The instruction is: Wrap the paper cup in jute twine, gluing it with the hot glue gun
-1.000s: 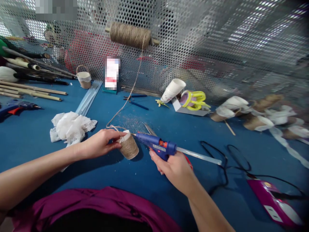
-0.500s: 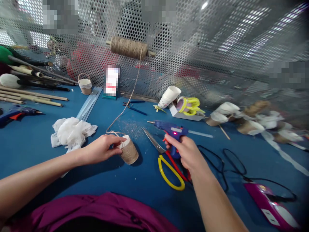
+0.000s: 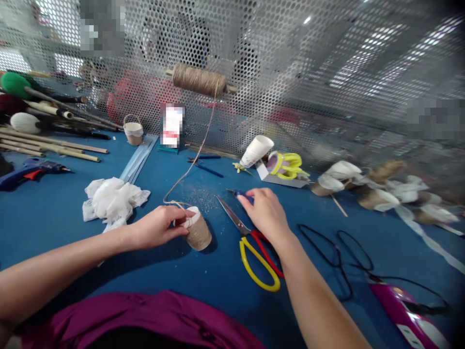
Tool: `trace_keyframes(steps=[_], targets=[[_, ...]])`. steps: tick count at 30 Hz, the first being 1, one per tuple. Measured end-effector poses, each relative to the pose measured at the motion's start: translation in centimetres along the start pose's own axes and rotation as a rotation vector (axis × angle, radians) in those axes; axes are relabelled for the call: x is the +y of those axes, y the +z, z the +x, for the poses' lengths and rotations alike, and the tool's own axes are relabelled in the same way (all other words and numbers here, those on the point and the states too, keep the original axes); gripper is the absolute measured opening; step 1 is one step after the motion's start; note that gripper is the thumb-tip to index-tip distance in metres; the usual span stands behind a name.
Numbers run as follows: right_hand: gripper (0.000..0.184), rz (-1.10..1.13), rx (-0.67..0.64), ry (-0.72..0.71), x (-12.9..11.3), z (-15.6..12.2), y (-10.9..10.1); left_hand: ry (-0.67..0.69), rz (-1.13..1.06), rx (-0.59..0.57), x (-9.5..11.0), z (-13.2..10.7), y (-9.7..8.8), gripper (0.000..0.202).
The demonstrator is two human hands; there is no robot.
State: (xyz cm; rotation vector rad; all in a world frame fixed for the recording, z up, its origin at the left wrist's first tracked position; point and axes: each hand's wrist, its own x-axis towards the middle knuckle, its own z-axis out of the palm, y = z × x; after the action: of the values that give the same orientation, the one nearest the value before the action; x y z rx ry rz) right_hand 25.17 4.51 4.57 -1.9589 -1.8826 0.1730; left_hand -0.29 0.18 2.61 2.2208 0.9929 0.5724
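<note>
My left hand (image 3: 165,225) pinches the rim of a small paper cup (image 3: 199,232) wrapped in brown twine, tilted over the blue table. Twine (image 3: 189,169) runs from the cup's rim up to a spool (image 3: 199,79) at the mesh wall. To the right, my right hand (image 3: 267,211) is closed over a blue hot glue gun (image 3: 242,195). Only its nozzle and front body show; the rest is hidden under the hand. Scissors (image 3: 238,225) with red and yellow handles lie partly opened between the cup and my right forearm.
White lace (image 3: 114,198) lies left, near another glue gun (image 3: 34,172) and wooden sticks (image 3: 54,148). A finished-looking little basket (image 3: 133,132), pliers (image 3: 207,167) and stacked paper cups (image 3: 257,150) stand further back. A black cord (image 3: 336,257) and purple power strip (image 3: 399,310) are right.
My right hand has shifted from the glue gun's grip to over the top of its body, covering most of it. My left hand still holds the cup. The whole view has shifted slightly.
</note>
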Motion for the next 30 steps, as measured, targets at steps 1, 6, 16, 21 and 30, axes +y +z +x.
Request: trace_keyframes(steps=[1, 6, 16, 21, 30], targets=[[0.019, 0.031, -0.042, -0.085, -1.6, -0.6, -0.3, 0.007, -0.002, 0.001, 0.0, 0.0, 0.0, 0.031], [0.028, 0.304, -0.489, -0.542, -9.1, -2.8, -0.3, 0.041, 0.034, 0.033, -0.1, -0.2, 0.3, 0.016], [0.011, 0.977, -0.436, -0.11, -8.0, -2.7, 0.6, -0.051, -0.119, 0.015, 0.2, -0.2, 0.0, 0.032], [0.011, 1.121, -0.362, 0.08, -6.3, -3.8, 0.0, -0.142, -0.448, -0.055, 0.5, -0.1, -0.1, 0.037], [0.014, 1.089, -0.247, 0.091, -5.3, -4.4, 0.9, -0.116, -0.599, -0.047, 0.8, -0.4, -0.1, 0.037]])
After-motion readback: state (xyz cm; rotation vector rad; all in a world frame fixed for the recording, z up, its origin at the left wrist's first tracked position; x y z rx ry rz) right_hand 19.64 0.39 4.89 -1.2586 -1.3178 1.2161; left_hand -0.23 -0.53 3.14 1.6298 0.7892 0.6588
